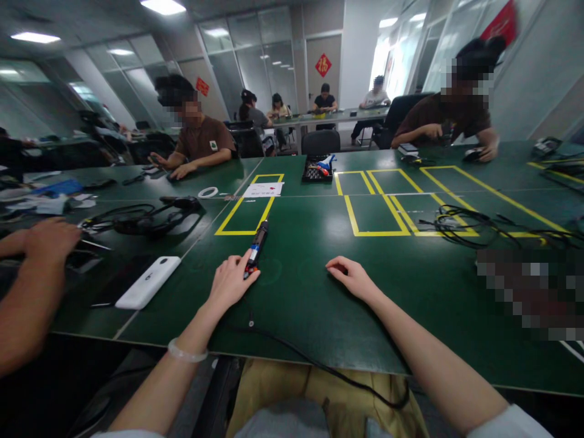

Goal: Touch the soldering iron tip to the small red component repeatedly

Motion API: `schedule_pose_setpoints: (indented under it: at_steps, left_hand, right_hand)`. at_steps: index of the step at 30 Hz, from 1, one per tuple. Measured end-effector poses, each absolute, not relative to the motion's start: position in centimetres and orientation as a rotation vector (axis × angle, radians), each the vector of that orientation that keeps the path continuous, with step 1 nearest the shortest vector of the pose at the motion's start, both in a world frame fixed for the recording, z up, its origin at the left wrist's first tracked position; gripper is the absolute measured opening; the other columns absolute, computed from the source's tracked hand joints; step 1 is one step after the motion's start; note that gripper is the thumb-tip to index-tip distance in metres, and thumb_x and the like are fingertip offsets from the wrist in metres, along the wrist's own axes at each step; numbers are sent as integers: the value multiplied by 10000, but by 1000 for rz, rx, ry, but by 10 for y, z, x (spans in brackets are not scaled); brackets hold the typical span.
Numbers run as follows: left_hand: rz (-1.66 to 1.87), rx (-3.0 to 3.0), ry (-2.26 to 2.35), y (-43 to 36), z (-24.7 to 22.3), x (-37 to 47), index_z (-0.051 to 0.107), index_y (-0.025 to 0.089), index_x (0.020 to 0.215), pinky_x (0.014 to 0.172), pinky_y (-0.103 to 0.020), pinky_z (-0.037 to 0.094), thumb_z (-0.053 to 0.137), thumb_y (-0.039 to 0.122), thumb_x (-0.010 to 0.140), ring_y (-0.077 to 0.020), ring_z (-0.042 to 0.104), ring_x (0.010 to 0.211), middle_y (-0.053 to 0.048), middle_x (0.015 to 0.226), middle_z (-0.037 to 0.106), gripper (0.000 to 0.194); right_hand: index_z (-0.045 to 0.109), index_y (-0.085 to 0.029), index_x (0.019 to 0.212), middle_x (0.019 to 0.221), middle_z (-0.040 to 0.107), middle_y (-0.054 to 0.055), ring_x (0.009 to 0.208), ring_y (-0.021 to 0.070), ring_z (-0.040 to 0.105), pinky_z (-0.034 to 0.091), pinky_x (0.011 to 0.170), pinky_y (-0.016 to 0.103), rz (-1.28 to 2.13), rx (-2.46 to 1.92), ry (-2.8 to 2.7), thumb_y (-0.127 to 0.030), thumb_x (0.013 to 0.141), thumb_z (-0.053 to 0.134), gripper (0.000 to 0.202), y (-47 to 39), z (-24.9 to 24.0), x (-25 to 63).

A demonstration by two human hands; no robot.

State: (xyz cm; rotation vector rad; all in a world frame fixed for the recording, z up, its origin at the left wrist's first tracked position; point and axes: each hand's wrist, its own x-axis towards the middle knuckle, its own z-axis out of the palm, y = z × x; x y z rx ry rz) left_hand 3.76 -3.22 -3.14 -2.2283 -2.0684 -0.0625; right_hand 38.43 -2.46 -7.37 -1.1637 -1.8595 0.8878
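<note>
My left hand (pixel 230 281) rests on the green table, its fingers closed on an electric screwdriver (pixel 258 240) with a black body, a blue band and a thin tip pointing away from me. Red-orange parts show at its near end, partly hidden by my fingers. A black cable (pixel 292 344) runs from near my left wrist over the table's front edge to my lap. To the right, my right hand (pixel 351 277) lies on the tabletop with loosely bent fingers, a small gap between thumb and forefinger, and nothing visible in it.
A white phone-like case (pixel 148 283) lies left, beside another person's arm (pixel 39 274). Yellow tape outlines (pixel 381 233) mark the table. A black tray (pixel 318 168) with tools stands ahead, a white tape roll (pixel 208 193) left of it. Cables (pixel 460 222) lie right. Two people sit opposite.
</note>
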Motion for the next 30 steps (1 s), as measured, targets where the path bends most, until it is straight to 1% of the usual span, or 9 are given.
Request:
schedule_pose_setpoints:
  at_steps: [6, 11, 15, 17, 19, 21, 23, 26, 30]
  left_hand:
    - [71, -2042, -2204, -36, -31, -31, 306, 238, 1470, 929, -433, 364, 285, 602, 879, -333, 498, 1097, -159, 1250, 493, 695]
    - [88, -1940, -2360, -38, -29, -72, 288, 236, 1477, 938, -487, 342, 317, 596, 863, -380, 470, 1146, -180, 1309, 471, 713]
    - [29, -1905, -2350, -44, -27, -79, 351, 210, 1443, 949, -510, 327, 337, 578, 859, -396, 457, 1162, -189, 1288, 491, 691]
    - [-34, -1871, -2268, -50, -26, -72, 439, 167, 1370, 956, -488, 328, 379, 546, 850, -384, 463, 1150, -193, 1257, 509, 645]
    - [-66, -1837, -2199, -56, -25, -62, 536, 135, 1235, 939, -446, 351, 403, 504, 846, -355, 489, 1106, -187, 1190, 543, 552]
    - [-54, -1808, -2176, -60, -21, -53, 596, 136, 1087, 898, -409, 382, 367, 467, 865, -322, 531, 1026, -168, 1104, 582, 460]
    - [-39, -1779, -2182, -61, -15, -47, 621, 142, 991, 852, -393, 404, 306, 446, 889, -304, 566, 943, -153, 1028, 614, 450]
    - [-136, -1741, -2255, -57, -4, -36, 627, 145, 1011, 785, -387, 427, 280, 459, 901, -302, 606, 868, -139, 945, 655, 481]
    - [-657, -2116, -2336, -44, 6, 10, 606, 198, 1064, 783, -316, 455, 363, 473, 894, -225, 643, 865, -63, 937, 697, 404]
  right_hand:
    - [660, -180, 927, 830, 653, 27, 750, 162, 588, 451, 715, 290, 882, -1177, -1876, -282, 868, 536, 171, -25, -73, 383]
    - [664, -188, 928, 827, 657, 27, 755, 164, 598, 455, 705, 290, 884, -1170, -1889, -289, 870, 532, 176, -26, -72, 383]
    - [661, -189, 923, 825, 658, 27, 749, 164, 600, 458, 694, 287, 890, -1174, -1891, -290, 868, 530, 174, -25, -73, 382]
    - [662, -192, 919, 827, 661, 27, 757, 166, 602, 462, 702, 290, 887, -1169, -1892, -293, 868, 530, 174, -25, -74, 382]
    - [664, -195, 915, 829, 665, 27, 764, 169, 605, 464, 710, 294, 881, -1166, -1892, -299, 868, 530, 176, -24, -74, 382]
    - [667, -195, 915, 829, 667, 28, 764, 169, 605, 463, 715, 296, 881, -1167, -1892, -303, 866, 532, 179, -24, -74, 382]
    - [669, -194, 920, 831, 668, 27, 757, 167, 603, 459, 710, 294, 885, -1173, -1891, -305, 866, 533, 184, -24, -74, 382]
    - [669, -191, 925, 824, 668, 26, 734, 162, 592, 450, 688, 285, 904, -1179, -1887, -308, 867, 532, 190, -23, -73, 380]
    - [668, -187, 912, 817, 669, 26, 711, 157, 579, 445, 672, 279, 917, -1155, -1873, -316, 866, 533, 193, -23, -73, 378]
